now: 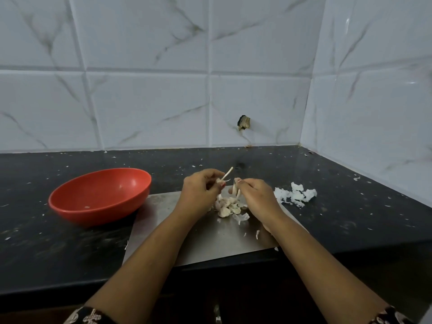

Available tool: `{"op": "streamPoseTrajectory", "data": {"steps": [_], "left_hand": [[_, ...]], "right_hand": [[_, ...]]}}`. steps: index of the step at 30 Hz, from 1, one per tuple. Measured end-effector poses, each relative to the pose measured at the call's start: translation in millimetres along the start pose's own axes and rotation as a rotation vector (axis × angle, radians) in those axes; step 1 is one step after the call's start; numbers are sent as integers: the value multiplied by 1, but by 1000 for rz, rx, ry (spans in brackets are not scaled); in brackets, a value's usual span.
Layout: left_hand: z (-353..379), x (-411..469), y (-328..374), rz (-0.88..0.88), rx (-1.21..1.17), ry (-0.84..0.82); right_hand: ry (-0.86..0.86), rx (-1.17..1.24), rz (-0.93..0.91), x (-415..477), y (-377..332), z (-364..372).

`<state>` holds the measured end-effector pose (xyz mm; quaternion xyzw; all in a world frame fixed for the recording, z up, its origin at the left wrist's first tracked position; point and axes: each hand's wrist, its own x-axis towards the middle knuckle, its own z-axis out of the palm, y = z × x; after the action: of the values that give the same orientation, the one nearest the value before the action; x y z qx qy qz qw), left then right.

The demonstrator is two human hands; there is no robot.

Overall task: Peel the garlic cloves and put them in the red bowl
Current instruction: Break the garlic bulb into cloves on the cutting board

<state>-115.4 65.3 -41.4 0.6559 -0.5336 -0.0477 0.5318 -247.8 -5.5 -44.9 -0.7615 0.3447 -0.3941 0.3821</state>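
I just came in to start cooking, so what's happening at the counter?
A person is pulling garlic apart over a steel sheet. The left hand grips the stalk, the right hand pinches a garlic piece. Loose cloves lie piled on the sheet below. The red bowl at left holds only scraps; peels lie on the counter at right.

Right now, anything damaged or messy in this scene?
Yes. A ragged hole is broken into the wall tile just above the black counter, and garlic skin flakes lie scattered across that counter.

Home kitchen, black stone counter (70,249), marble-look wall tiles (145,108), steel board (210,242)
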Motion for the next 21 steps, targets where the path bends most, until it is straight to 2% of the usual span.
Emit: {"op": "streamPoseTrajectory", "data": {"steps": [5, 10, 13, 15, 21], "left_hand": [[-2, 1, -1, 8, 52, 79], [-2, 1, -2, 40, 58, 70], [-1, 0, -1, 122, 99, 24], [0, -2, 0, 199, 104, 9], [2, -6, 1, 226, 58, -11]], "right_hand": [[2, -30, -9, 0, 1, 0], [143, 86, -84, 4, 2, -2], [59, 205, -123, 3, 1, 0], [4, 185, -144, 2, -1, 2], [16, 191, -162, 2, -1, -2]]}}
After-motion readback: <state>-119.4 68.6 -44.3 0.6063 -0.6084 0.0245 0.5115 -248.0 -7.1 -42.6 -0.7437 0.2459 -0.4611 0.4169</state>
